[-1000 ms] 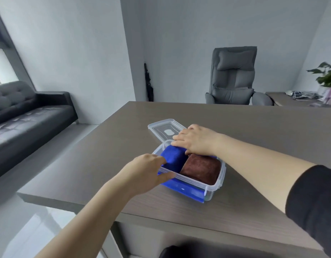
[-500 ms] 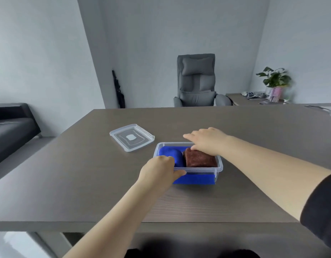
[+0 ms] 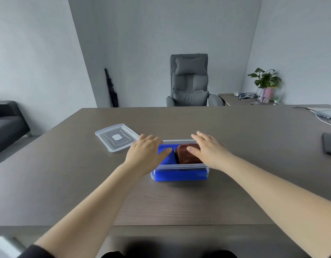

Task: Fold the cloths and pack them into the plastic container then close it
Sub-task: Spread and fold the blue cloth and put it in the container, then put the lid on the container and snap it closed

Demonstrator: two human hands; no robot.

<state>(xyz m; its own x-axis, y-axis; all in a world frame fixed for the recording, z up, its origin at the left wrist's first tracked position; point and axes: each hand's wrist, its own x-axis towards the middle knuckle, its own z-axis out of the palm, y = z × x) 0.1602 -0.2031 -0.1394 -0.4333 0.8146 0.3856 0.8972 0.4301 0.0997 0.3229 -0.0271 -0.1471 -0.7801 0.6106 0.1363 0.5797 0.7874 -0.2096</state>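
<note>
Resting flat, fingers spread, left hand (image 3: 145, 152) over folded blue cloth (image 3: 165, 158), right hand (image 3: 209, 148) over folded brown cloth (image 3: 189, 153); neither grasps. Both cloths sit in clear rectangular plastic container (image 3: 179, 173) on grey-brown wooden table (image 3: 179, 202). Clear lid (image 3: 116, 137) lies just left, off; its white centre patch shows no legible writing.

No readable text, brand, number or sign anywhere; lid (image 3: 117, 137) at far left of table (image 3: 179, 202) carries small white patch at centre, blank or too blurred to read; clear container (image 3: 180, 171) shows no label on near wall; pink wrap on plant pot (image 3: 265, 94) at far right too small to tell
</note>
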